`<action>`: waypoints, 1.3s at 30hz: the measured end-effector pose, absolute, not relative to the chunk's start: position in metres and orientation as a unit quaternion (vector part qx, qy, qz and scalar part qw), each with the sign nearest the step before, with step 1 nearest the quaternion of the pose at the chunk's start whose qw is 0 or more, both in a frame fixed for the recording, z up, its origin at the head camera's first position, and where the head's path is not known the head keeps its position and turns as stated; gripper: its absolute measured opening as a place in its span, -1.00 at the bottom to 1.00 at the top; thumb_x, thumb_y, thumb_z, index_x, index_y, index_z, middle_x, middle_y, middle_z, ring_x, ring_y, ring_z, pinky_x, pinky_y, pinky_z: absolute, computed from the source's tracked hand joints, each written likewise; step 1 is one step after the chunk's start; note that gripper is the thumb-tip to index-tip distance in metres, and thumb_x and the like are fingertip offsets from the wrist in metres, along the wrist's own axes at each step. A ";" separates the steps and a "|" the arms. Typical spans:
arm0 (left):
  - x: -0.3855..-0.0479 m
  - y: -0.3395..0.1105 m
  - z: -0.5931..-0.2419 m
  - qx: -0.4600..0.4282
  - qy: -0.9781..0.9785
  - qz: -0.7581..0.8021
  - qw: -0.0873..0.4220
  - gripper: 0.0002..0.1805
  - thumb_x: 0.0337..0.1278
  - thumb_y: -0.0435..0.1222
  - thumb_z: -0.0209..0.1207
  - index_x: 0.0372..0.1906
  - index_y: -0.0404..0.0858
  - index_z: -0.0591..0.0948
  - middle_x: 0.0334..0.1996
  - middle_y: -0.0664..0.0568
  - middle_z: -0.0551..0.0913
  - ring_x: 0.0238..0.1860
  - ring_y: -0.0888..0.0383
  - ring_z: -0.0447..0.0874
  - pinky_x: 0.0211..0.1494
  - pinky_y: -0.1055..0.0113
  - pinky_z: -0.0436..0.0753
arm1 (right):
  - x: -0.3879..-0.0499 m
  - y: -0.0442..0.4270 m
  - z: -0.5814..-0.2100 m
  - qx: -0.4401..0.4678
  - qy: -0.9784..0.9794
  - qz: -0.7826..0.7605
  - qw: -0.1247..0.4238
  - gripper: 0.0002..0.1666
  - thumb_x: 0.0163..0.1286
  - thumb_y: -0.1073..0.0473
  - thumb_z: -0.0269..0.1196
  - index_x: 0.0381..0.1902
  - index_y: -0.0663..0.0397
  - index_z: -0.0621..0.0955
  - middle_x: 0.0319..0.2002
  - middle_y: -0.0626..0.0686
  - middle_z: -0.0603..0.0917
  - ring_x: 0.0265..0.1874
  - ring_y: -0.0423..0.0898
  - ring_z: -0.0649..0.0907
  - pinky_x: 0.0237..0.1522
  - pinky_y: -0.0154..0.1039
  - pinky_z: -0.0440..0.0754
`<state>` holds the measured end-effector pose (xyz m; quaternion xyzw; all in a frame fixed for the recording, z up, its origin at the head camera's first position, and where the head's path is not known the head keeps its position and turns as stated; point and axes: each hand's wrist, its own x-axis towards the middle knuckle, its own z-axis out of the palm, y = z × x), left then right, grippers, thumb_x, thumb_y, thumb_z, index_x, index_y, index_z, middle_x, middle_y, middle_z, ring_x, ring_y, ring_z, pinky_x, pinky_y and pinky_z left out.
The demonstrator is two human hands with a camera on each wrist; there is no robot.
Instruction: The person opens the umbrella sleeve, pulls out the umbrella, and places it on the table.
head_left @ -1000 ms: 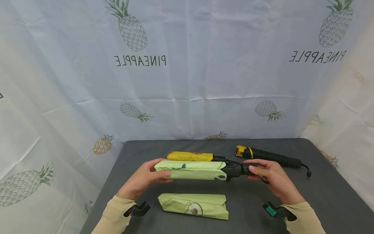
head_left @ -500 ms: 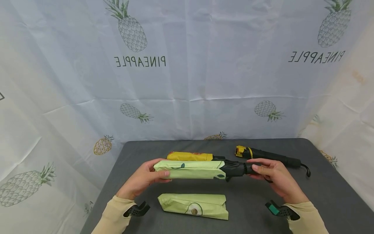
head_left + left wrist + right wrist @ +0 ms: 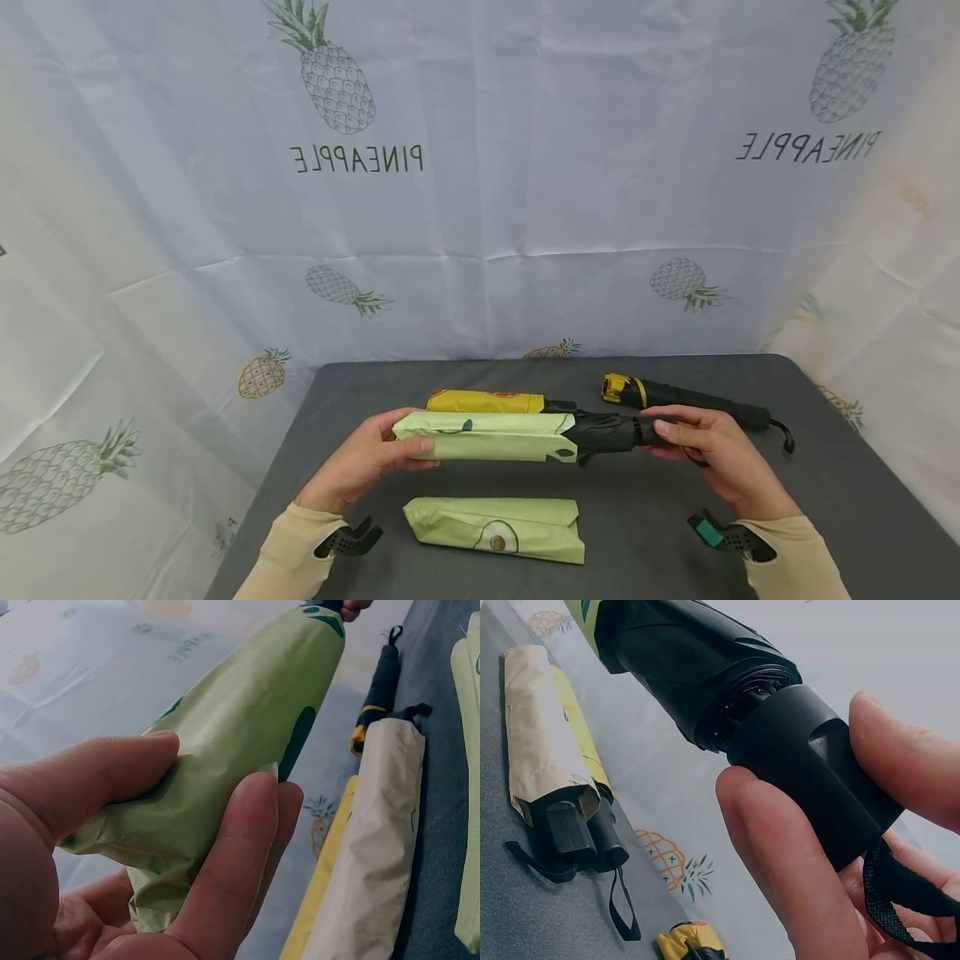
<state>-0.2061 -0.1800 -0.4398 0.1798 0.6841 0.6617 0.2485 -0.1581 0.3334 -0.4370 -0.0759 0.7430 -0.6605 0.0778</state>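
A folded black umbrella (image 3: 603,433) is held level above the table, partly inside a light green sleeve (image 3: 487,438). My left hand (image 3: 360,458) holds the sleeve's closed end; the left wrist view shows thumb and fingers pinching the crumpled green fabric (image 3: 247,705). At the other end, my right hand (image 3: 718,454) grips the umbrella's black handle (image 3: 810,765), a black wrist strap (image 3: 907,892) hanging beside the fingers. Folded black canopy (image 3: 697,660) shows between handle and sleeve. Nearer me, a second light green sleeve (image 3: 495,529) with an avocado print lies flat.
Behind the held umbrella lies a yellow-sleeved umbrella (image 3: 487,401). A beige-sleeved one (image 3: 544,727) rests beside it, seen in the wrist views. A black umbrella with a yellow tip (image 3: 690,398) lies at back right. A pineapple-print curtain (image 3: 480,208) hangs behind the grey table (image 3: 360,383).
My right hand has moved slightly right with the handle, and a little more black canopy shows outside the sleeve. The left hand stays nearly still on the sleeve's end.
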 end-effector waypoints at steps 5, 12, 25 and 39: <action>-0.206 -0.180 -0.440 0.180 0.684 0.661 0.250 -0.39 0.56 -0.32 0.27 0.56 -0.37 0.41 0.19 -0.12 0.63 0.13 0.00 0.79 0.38 -0.13 0.74 | -0.157 0.334 -0.437 -0.073 0.741 -0.663 0.075 -0.64 0.70 0.25 0.18 0.30 -0.01 0.74 0.03 -0.29 0.82 -0.01 -0.25 0.84 0.11 -0.20 0.85; -0.206 -0.180 -0.438 0.178 0.682 0.663 0.252 -0.39 0.55 -0.32 0.28 0.55 -0.38 0.41 0.20 -0.10 0.65 0.15 0.01 0.80 0.38 -0.12 0.74 | -0.157 0.340 -0.439 -0.075 0.735 -0.671 0.069 -0.64 0.71 0.26 0.16 0.31 0.01 0.74 0.03 -0.26 0.83 -0.01 -0.24 0.84 0.09 -0.21 0.86; -0.206 -0.179 -0.438 0.172 0.686 0.660 0.253 -0.38 0.55 -0.31 0.28 0.56 -0.39 0.40 0.21 -0.10 0.65 0.15 0.01 0.80 0.36 -0.06 0.77 | -0.156 0.347 -0.438 -0.068 0.733 -0.673 0.072 -0.63 0.72 0.27 0.15 0.29 -0.06 0.75 0.01 -0.25 0.84 -0.02 -0.24 0.84 0.08 -0.21 0.86; -0.208 -0.182 -0.439 0.162 0.689 0.660 0.251 -0.42 0.55 -0.32 0.28 0.53 -0.34 0.45 0.21 -0.07 0.67 0.17 0.00 0.80 0.37 -0.10 0.75 | -0.153 0.354 -0.432 -0.057 0.742 -0.665 0.064 -0.65 0.71 0.24 0.18 0.29 -0.02 0.75 0.02 -0.26 0.83 -0.04 -0.22 0.84 0.06 -0.21 0.87</action>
